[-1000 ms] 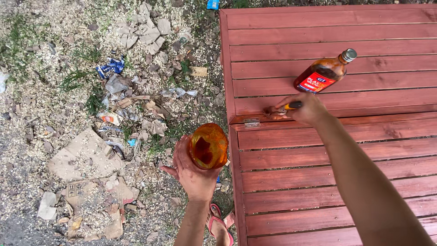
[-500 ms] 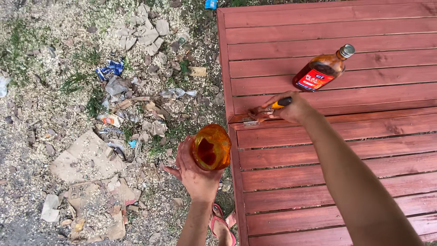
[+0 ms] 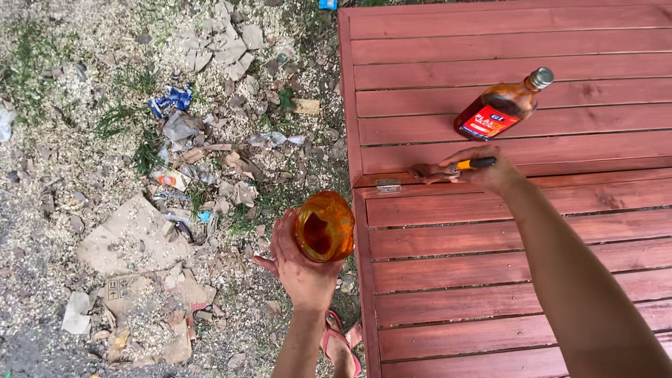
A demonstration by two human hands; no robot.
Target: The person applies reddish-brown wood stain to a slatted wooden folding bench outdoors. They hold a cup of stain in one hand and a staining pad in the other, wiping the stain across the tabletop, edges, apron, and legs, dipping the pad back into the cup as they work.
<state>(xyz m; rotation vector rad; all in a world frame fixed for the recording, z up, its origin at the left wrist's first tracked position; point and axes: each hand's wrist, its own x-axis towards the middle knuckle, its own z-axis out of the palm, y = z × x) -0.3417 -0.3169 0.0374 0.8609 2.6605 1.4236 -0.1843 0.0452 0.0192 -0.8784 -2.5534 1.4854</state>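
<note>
Red-stained wooden slats form the tabletop (image 3: 546, 231) filling the right side of the view, with gravelly ground (image 3: 63, 210) on the left strewn with stones, torn cardboard and scraps of litter. Reaching forward from the lower right, the right arm lies straight across the slats, and the right hand (image 3: 486, 171) is curled with its fingers pinching a small brush (image 3: 455, 168) with a yellow and black handle, its bristle end pressed to the wood just beside a metal hinge (image 3: 387, 186) near the tabletop's left edge. Rising from the bottom of the view, the left hand (image 3: 301, 269) is held off the tabletop's edge, over the ground, palm up with fingers wrapped under an orange-stained open jar (image 3: 324, 226) tilted toward the camera. A brown glass bottle (image 3: 504, 106) with a red label and metal cap lies on its side on the slats, beyond the right hand and apart from it. One foot in a pink sandal (image 3: 341, 343) shows below the left wrist.
</note>
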